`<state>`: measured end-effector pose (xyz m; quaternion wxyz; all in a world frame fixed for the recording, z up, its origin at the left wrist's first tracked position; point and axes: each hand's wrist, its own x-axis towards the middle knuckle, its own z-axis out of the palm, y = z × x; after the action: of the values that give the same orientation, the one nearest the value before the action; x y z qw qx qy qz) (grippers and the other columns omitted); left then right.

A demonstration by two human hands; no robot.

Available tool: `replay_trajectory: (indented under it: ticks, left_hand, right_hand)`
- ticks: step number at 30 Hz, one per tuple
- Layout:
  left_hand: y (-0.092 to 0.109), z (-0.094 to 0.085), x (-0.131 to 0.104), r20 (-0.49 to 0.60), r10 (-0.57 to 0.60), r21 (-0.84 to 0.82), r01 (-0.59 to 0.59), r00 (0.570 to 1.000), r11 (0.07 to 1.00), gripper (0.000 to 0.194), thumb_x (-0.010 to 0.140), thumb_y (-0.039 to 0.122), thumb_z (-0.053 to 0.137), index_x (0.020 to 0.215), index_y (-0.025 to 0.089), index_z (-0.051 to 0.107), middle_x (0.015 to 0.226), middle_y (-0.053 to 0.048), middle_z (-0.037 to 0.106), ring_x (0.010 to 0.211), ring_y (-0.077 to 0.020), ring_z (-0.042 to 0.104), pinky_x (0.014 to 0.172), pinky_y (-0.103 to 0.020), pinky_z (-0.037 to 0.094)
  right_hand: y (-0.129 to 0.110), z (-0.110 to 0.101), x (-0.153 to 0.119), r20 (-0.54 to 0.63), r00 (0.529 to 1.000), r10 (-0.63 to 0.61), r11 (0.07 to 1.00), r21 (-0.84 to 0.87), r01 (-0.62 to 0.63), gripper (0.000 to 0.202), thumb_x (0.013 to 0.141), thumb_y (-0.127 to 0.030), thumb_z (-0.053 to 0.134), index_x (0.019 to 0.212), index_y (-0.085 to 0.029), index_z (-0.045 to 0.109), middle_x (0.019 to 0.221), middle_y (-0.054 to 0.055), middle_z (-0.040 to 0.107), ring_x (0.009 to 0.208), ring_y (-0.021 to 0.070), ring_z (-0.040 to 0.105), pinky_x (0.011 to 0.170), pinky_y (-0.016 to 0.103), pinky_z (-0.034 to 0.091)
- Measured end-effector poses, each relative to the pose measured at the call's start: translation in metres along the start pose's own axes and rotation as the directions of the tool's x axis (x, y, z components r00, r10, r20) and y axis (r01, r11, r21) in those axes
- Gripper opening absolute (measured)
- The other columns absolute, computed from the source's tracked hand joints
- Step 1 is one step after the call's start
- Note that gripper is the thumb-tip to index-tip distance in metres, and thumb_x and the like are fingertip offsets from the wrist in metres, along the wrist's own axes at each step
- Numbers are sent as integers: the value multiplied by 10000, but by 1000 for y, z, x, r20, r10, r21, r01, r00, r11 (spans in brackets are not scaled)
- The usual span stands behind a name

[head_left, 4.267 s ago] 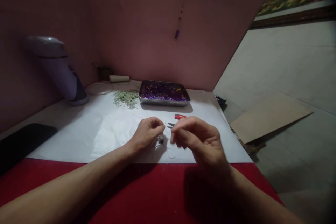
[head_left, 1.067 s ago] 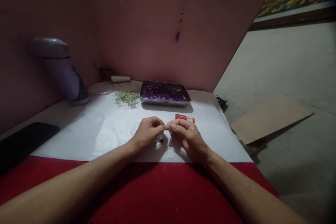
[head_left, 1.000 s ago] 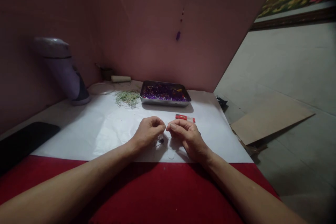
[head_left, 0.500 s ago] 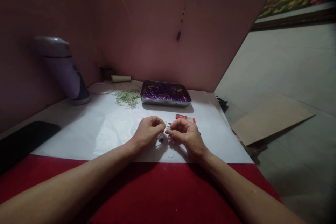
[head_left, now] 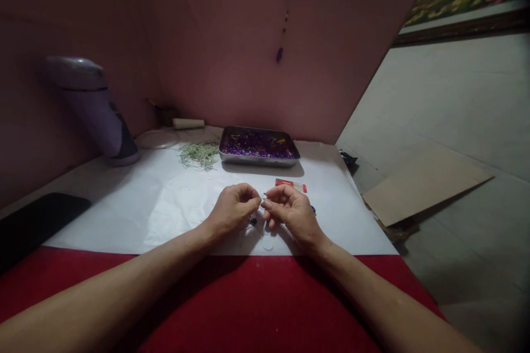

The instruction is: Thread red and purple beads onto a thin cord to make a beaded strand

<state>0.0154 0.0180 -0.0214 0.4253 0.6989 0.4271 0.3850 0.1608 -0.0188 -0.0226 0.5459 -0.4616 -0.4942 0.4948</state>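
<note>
My left hand [head_left: 234, 207] is closed in a pinch on a thin pale thread. Below its fingertips hangs a small cluster of clear and dark beads [head_left: 253, 221]. My right hand [head_left: 295, 215] pinches the same thread close by, with only a small gap between the two hands. A loop of the thread [head_left: 268, 242] droops below them over the white paper. Behind my right hand lies a red and white packet [head_left: 292, 184]. A dark pointed tip and a bit of blue show around that hand; the rest of that thing is hidden.
A metal tray [head_left: 259, 162] of purple beads stands at the back, beside a heap of green strands [head_left: 199, 155]. A purple bottle [head_left: 97, 116] is at the left, a black flat object [head_left: 43, 218] nearer. White paper [head_left: 174, 215] covers the red tabletop [head_left: 207, 309].
The view has shifted slightly. My hands keep their pinch near each other, and the right fingertips have moved a little. More blue shows behind my right hand.
</note>
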Motion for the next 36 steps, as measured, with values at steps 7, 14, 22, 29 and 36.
replay_trajectory:
  ticks: [7, 14, 22, 29, 36]
  left_hand:
    - [0, 0, -3, -39, 189, 368, -161, 981, 916, 126, 722, 176, 541, 619, 178, 613, 637, -17, 608, 701, -164, 519, 638, -276, 396]
    - [3, -1, -5, 2, 185, 419, -169, 983, 892, 128, 717, 148, 539, 654, 180, 645, 654, -23, 594, 715, -171, 512, 633, -273, 402]
    - [4, -2, -5, 4, 110, 210, -108, 994, 972, 142, 762, 206, 502, 673, 178, 608, 635, -10, 597, 646, -152, 525, 607, -268, 402]
    - [3, 0, -4, 29, 61, 70, -63, 998, 996, 121, 773, 218, 501, 801, 172, 609, 661, -5, 606, 590, -124, 525, 567, -242, 407]
    - [3, 1, -3, 39, 49, 93, -52, 998, 994, 119, 768, 208, 491, 703, 166, 583, 621, 0, 586, 561, -118, 510, 550, -236, 403]
  right_hand:
    - [2, -1, 0, 32, 999, 5, 1000, -10, -4, 226, 685, -253, 682, 838, -142, 558, 540, -18, 618, 384, 95, 545, 373, 214, 422]
    - [5, -1, 1, 21, 1000, 13, 997, -72, -11, 140, 706, -257, 673, 725, -148, 588, 496, -15, 608, 369, 94, 533, 386, 223, 428]
    - [5, -3, 1, 17, 1000, -11, 994, -109, 13, 116, 752, -249, 630, 721, -162, 560, 503, -24, 599, 382, 90, 529, 407, 225, 424]
    - [6, -2, 1, 25, 1000, 1, 995, -103, 2, 117, 748, -256, 632, 725, -165, 561, 508, -23, 593, 388, 93, 523, 416, 235, 424]
    - [5, -2, 1, 29, 1000, 0, 993, -117, 4, 121, 752, -256, 626, 719, -162, 558, 504, -24, 586, 383, 91, 518, 406, 230, 415]
